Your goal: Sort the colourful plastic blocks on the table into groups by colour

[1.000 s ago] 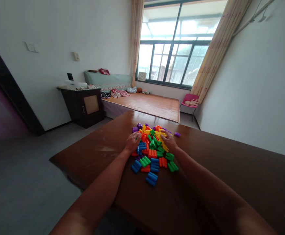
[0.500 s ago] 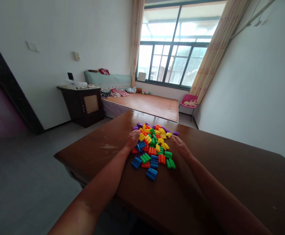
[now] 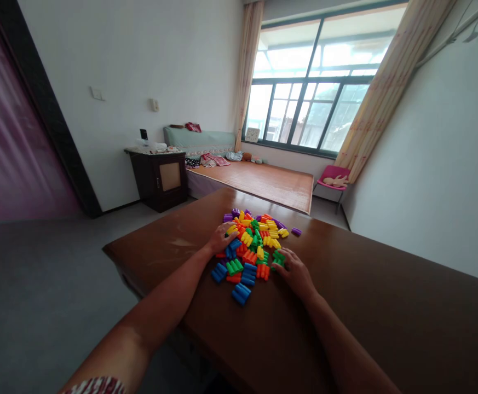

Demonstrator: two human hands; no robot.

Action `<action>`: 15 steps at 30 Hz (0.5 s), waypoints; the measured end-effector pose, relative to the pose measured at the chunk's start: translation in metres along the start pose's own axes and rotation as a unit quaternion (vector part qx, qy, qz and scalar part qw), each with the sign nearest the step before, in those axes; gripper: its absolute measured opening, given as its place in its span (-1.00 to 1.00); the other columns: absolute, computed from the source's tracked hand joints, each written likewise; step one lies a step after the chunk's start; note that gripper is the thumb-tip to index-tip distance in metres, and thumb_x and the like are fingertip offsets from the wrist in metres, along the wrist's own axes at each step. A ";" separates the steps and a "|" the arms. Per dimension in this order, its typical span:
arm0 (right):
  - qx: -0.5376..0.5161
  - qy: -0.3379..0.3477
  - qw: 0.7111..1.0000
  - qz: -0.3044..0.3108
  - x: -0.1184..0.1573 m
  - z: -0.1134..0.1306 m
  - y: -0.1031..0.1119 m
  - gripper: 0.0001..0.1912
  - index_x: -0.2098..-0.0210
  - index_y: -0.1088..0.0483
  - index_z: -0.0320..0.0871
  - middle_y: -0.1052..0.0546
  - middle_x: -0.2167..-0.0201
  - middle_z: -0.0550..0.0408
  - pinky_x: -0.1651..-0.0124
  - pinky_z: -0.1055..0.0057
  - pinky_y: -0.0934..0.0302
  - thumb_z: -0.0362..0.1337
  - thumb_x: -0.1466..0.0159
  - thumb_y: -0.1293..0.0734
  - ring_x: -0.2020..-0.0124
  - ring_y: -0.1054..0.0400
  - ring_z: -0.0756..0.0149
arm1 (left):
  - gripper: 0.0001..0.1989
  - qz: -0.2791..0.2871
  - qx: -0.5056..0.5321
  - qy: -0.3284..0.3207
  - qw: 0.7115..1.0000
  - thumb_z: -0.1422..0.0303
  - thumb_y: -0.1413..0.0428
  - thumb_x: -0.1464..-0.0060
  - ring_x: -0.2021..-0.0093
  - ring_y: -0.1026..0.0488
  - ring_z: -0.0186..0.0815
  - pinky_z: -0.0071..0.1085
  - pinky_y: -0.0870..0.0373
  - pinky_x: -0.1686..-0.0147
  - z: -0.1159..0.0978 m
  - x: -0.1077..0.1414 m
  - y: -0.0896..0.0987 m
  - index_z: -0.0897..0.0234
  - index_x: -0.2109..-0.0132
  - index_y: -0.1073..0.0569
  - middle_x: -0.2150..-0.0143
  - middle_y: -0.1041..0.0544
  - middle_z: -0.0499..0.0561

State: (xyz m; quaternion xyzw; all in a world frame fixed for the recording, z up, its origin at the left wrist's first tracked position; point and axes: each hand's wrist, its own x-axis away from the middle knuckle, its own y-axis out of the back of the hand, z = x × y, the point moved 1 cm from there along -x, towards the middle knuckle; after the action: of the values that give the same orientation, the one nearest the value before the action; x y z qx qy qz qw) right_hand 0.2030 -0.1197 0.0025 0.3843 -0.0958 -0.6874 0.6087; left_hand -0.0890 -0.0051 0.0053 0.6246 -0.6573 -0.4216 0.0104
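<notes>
Lying between spread thumb and fingers of the right hand point(image 3: 297, 272): green blocks point(image 3: 278, 256).

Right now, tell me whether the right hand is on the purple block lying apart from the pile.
No, the right hand is at green blocks, and the purple block lies untouched beyond it.

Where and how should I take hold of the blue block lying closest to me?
Best pinch the blue block by its left and right edges, probably from above and the near side: it lies low at the near end of the pile, with bare tabletop to either side.
</notes>
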 end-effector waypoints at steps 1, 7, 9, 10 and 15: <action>-0.041 -0.007 0.999 -0.006 0.000 0.001 -0.003 -0.49 -0.03 -0.44 -0.01 -0.41 -0.15 -0.03 -0.08 0.09 -0.31 0.04 -0.14 -0.35 0.01 -0.42 0.08 | -0.63 0.001 -0.002 -0.002 1.000 0.15 -0.04 -0.14 -0.15 -0.37 -0.14 -0.10 -0.19 -0.26 -0.002 0.001 -0.001 0.18 -0.02 -0.50 -0.06 -0.51 0.08; -0.119 -0.045 0.990 -0.056 0.001 -0.012 0.003 -0.46 -0.07 -0.39 -0.09 -0.54 0.06 -0.06 0.10 0.18 -0.39 0.07 -0.21 -0.26 0.14 -0.48 0.12 | -0.70 -0.024 -0.028 0.059 0.998 0.31 -0.04 -0.10 -0.21 -0.30 -0.13 -0.07 -0.14 -0.28 0.004 -0.023 0.002 0.19 0.06 -0.54 -0.12 -0.46 0.08; -0.100 -0.062 0.991 -0.072 -0.001 -0.024 0.008 -0.45 -0.05 -0.41 -0.12 -0.57 0.18 -0.06 0.14 0.17 -0.39 0.08 -0.20 -0.25 0.23 -0.50 0.12 | -0.73 -0.064 -0.035 0.096 0.993 0.31 -0.04 -0.10 -0.25 -0.25 -0.12 -0.09 -0.07 -0.32 0.010 -0.041 0.009 0.21 0.11 -0.56 -0.15 -0.44 0.10; -0.100 -0.072 0.990 -0.074 -0.002 -0.030 0.010 -0.44 -0.05 -0.41 -0.13 -0.58 0.23 -0.05 0.18 0.17 -0.40 0.09 -0.20 -0.25 0.29 -0.50 0.13 | -0.73 -0.076 -0.029 0.114 0.990 0.28 -0.03 -0.12 -0.26 -0.24 -0.12 -0.11 -0.06 -0.32 0.014 -0.049 0.012 0.23 0.12 -0.56 -0.14 -0.44 0.12; -0.125 -0.106 0.983 -0.078 -0.008 -0.045 0.012 -0.48 -0.02 -0.41 -0.11 -0.58 0.29 -0.01 0.28 0.19 -0.41 0.08 -0.22 -0.21 0.42 -0.49 0.17 | -0.48 -0.057 0.026 0.138 0.989 0.01 0.10 -0.20 -0.10 -0.43 -0.13 -0.19 -0.24 -0.20 0.027 -0.071 0.013 0.33 0.10 -0.54 -0.02 -0.55 0.20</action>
State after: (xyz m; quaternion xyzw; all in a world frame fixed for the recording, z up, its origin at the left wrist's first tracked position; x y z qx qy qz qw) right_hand 0.2406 -0.1004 -0.0179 0.2366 -0.0431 -0.7764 0.5825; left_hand -0.0983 0.0672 0.0317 0.7129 -0.6240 -0.3142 0.0606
